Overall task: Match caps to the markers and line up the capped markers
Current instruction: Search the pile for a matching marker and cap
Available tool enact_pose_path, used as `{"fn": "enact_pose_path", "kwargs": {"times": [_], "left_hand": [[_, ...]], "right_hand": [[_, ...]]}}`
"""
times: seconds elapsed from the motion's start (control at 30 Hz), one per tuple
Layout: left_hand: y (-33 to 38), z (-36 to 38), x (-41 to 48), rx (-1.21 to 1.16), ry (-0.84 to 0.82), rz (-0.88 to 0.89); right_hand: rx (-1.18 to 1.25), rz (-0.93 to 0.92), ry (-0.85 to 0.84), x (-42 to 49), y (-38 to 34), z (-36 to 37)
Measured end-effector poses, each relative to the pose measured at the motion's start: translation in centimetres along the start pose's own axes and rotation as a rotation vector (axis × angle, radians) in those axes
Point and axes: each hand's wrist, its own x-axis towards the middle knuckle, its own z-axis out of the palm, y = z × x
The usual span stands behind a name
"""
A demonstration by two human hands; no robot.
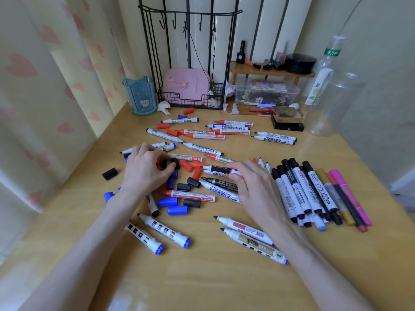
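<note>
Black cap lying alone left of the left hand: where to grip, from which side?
Grip the black cap across its short width, fingers on the near and far long sides, coming down from above. It lies flat on its side on the table, apart from the pile, bare wood all round. The left hand is nearest but already holds caps.

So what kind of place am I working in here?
Most likely a home desk in a bedroom corner: a heart-patterned curtain on the left, a small wooden shelf holding cosmetics, and a pink case in a wire basket.
</note>
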Motion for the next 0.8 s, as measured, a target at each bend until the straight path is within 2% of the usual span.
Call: {"fn": "enact_pose_path", "kwargs": {"times": [0.2,0.47,0.8], "left_hand": [[-0.1,-0.2,0.7,-0.039,-0.139,-0.021],[0.5,-0.5,0.6,-0.175,-0.120,0.014],[0.9,-0.1,0.5,-0.128,-0.135,0.080]], "right_hand": [[0.002,0.005,-0.005,0.0,0.0,0.0],[0.003,0.018,-0.010,0.1,0.1,0.1],[0.004,0.027,-0.001,0.0,0.1,-0.2]]}}
